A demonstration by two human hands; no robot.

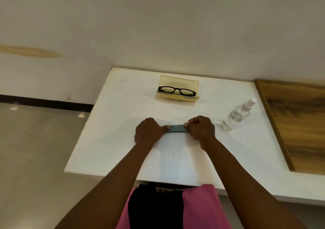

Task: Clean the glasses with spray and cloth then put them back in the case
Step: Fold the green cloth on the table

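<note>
We pinch the cloth (176, 129) taut between left hand (148, 131) and right hand (201, 130), fingers (193, 121) clenched on its ends, probably folding it; beyond the cloth, the glasses (176, 90) rest in their open case (178, 83).

No readable text, label, brand, number or sign anywhere. Faint raised marking on lid of translucent yellow plastic glasses case (179, 85), too blurred to read. Clear spray bottle (236, 116) unlabelled.

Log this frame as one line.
hands: left hand and right hand pinch grey-green cloth | black-framed glasses in open yellow plastic case | clear spray bottle untouched
</note>
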